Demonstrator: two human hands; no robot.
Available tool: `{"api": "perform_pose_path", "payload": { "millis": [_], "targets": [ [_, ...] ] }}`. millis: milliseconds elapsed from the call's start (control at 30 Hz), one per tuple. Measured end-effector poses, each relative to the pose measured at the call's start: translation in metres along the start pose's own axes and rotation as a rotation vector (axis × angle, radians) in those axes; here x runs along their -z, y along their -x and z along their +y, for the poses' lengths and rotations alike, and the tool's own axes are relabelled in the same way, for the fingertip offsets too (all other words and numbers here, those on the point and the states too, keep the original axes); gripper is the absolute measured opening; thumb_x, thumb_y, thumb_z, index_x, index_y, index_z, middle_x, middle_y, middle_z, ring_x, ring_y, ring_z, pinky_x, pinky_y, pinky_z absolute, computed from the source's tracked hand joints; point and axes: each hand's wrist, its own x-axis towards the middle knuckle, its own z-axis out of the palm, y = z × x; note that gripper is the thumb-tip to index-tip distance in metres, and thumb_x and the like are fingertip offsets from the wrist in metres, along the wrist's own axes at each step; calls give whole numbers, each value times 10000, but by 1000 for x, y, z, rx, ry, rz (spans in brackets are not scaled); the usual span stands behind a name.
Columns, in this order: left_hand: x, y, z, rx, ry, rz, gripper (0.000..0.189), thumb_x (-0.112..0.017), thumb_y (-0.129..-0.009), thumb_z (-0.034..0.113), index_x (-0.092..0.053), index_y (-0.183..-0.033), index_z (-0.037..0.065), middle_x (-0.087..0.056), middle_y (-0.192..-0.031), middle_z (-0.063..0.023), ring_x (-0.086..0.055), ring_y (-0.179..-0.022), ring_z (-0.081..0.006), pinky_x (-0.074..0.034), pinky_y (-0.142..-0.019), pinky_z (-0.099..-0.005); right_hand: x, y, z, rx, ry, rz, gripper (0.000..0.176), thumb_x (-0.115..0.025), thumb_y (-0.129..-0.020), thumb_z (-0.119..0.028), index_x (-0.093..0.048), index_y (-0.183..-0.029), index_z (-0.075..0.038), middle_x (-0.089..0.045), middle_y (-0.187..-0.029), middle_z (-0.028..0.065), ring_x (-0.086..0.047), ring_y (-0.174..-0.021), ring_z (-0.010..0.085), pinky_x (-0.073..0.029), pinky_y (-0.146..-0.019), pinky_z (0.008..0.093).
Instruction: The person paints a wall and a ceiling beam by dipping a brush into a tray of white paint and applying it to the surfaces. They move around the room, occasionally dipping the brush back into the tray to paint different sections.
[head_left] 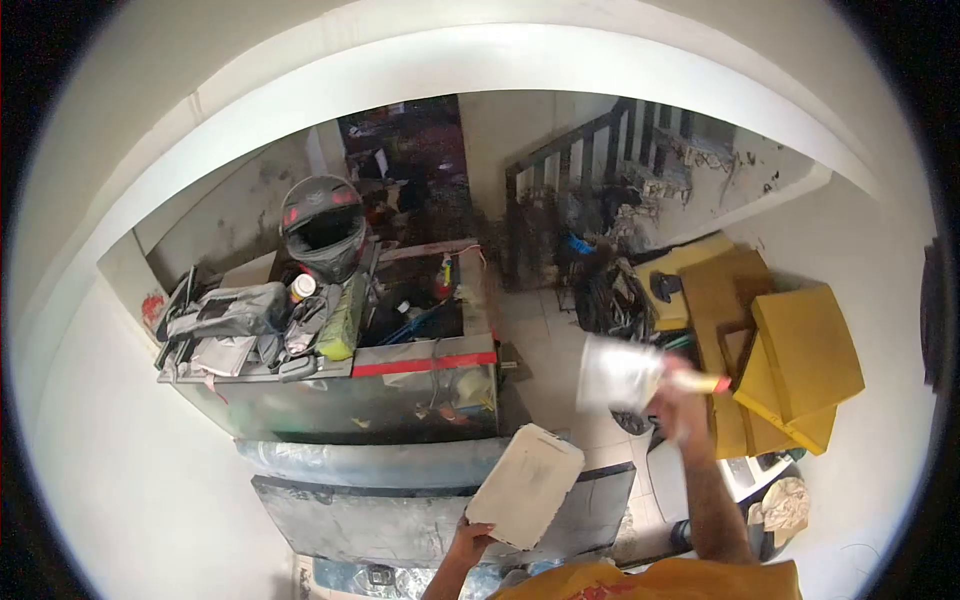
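My left hand (pixel 468 541) grips the lower left edge of a cream rectangular board (pixel 528 487) with dark marks along its rim. The board is tilted in front of my body, above a grey panel. Raised to the right, my right hand (pixel 682 408) is closed round the handle of a putty knife (pixel 618 376). Its broad whitish blade points left, and the red and yellow handle end sticks out on the right. Motion blurs this hand and the tool, so the fingers and blade edge are not sharp. The board and the putty knife are apart.
A glass tank (pixel 330 405) with a red strip stands ahead, with a helmet (pixel 325 228), bags and a cup on top. The long grey panel (pixel 370 520) lies below it. Yellow boxes (pixel 805 350) are stacked at right, near a white wall (pixel 870 300). A stair railing (pixel 570 150) rises behind.
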Motion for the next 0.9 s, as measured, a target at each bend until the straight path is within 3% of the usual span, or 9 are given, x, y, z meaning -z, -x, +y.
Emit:
{"api": "perform_pose_path", "payload": {
  "millis": [100,133,200,300,400,500,600,800,900],
  "targets": [
    [-20,-26,-23,130,-109,2,599,-621,-665,38,-398,-1221,25,-560,-1066,-114,-598,-945,-272,-535,-762,-414,53,105,45,-357,-35,224,357,-651,-768,-93,-508,-1089,-29,-579,-958,89,-600,-798,187,-535,-663,339],
    [-34,-31,-28,169,-136,-31,587,-620,-674,46,-404,-1219,26,-561,-1069,-112,-598,-948,-268,-527,-778,-416,54,124,38,-510,85,278,358,-659,-751,-31,-517,-1078,-2,-595,-929,111,-615,-730,212,-548,-602,336],
    [-65,-40,-42,244,-179,-90,562,-620,-692,62,-417,-1215,28,-563,-1074,-108,-598,-954,-260,-512,-810,-419,86,171,52,-439,253,374,352,-636,-746,-65,-520,-1071,5,-590,-735,91,-606,-599,191,-542,-537,310],
    [-60,-70,-95,510,-166,-43,528,-624,-710,88,-443,-1202,35,-567,-1083,-99,-591,-964,-243,-485,-857,-417,78,188,3,-570,164,600,366,-612,-733,-35,-509,-1080,14,-593,-761,106,-615,-621,201,-555,-553,317],
    [-93,-70,-123,495,-164,-116,367,-610,-745,122,-517,-1080,2,-593,-1001,-118,-587,-949,-261,-501,-828,-413,100,204,-3,-424,44,727,387,-607,-713,-26,-504,-1083,18,-594,-777,119,-616,-620,206,-560,-545,317],
    [-124,-59,-126,506,-219,-94,293,-597,-763,132,-556,-1016,-11,-599,-1013,-127,-592,-939,-259,-486,-858,-397,122,206,-2,-336,-16,772,399,-612,-709,-38,-500,-1088,16,-593,-790,121,-618,-624,210,-564,-547,315],
    [-115,-64,-136,627,-99,-48,459,-585,-744,69,-459,-1184,28,-569,-1054,-105,-562,-988,-243,-449,-899,-418,123,197,-10,-282,18,765,404,-623,-702,-49,-503,-1082,20,-586,-809,124,-620,-633,210,-563,-542,315],
    [-139,-29,-92,497,-162,38,468,-584,-739,63,-459,-1190,41,-569,-1064,-101,-554,-1013,-265,-437,-915,-417,124,186,-3,-329,26,607,374,-680,-704,-53,-539,-1045,7,-604,-843,124,-632,-680,212,-559,-551,306],
    [-97,-40,-102,455,-96,20,474,-585,-733,61,-464,-1191,41,-570,-1073,-107,-553,-1013,-272,-434,-918,-423,109,172,9,-336,7,556,340,-622,-726,-11,-528,-1052,21,-593,-850,125,-625,-663,204,-565,-542,292]
  ]
}}
